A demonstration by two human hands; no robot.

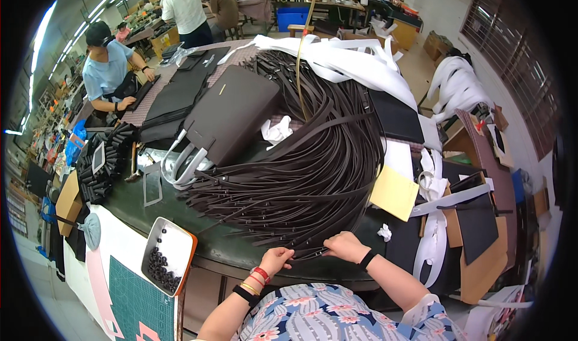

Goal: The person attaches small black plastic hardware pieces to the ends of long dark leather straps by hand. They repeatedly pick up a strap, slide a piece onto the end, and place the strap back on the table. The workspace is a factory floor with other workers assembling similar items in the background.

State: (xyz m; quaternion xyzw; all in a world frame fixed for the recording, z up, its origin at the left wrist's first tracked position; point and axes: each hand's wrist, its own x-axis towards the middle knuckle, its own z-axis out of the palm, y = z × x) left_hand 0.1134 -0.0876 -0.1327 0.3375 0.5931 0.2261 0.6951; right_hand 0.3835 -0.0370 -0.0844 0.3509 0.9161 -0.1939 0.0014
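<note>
Workbench seen from above, all places given relative to the strap pile (313,160), a broad fan of dark brown leather straps that sweeps from the far side of the bench down to the near edge.

Far left of the pile: a seated person (108,64) in a light blue shirt works at an adjoining table. Nearer, left of the pile, a stack of black rolled pieces (102,160) stands at the bench edge. Below and left of the pile's lower end lies a tray (180,244) with an orange rim, holding small black round parts at its near end; just beside it, further from the pile, a green cutting mat (135,302).

Upper left, touching the pile: a dark brown bag (232,112) with pale handles, lying flat.

At the pile's near tip: the left hand (276,259), fingers curled shut, pinches the end of one strap (307,252). The right hand (346,246), just to the right, is closed on the same strap, fingers folded over it. The strap lies on the bench rim between the two hands, with the pile's lowest straps just beyond it.

Right of the pile: a yellow card (394,191), then white strips (433,244) and brown panels (487,262). Behind the pile, a heap of white bands (343,58).
</note>
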